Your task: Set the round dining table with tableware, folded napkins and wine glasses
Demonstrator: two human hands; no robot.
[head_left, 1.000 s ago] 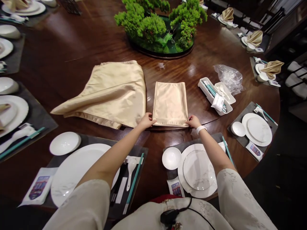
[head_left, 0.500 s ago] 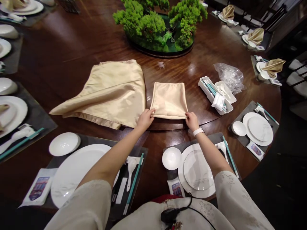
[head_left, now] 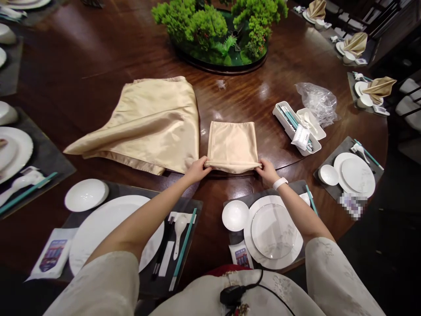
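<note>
A folded gold cloth napkin (head_left: 233,142) lies on the dark wooden table, its near edge turned up into a narrow band. My left hand (head_left: 197,170) pinches the left end of that band, fingers closed on the fabric. At the right end, my right hand (head_left: 268,170), with a white band on the wrist, grips the other corner the same way. To the left of the napkin spreads a larger pile of gold cloth (head_left: 154,118); my left hand is close by its lower right edge.
Place settings with a large white plate (head_left: 131,206), a small bowl (head_left: 235,215) and chopsticks (head_left: 186,245) line the near edge. A white cutlery tray (head_left: 279,115) and crumpled clear plastic (head_left: 317,101) are at right. A green miniature garden (head_left: 210,35) stands behind.
The napkin's near edge has been turned up into a narrow band. Both hands have moved slightly nearer to me and a little apart, still gripping the cloth.
</note>
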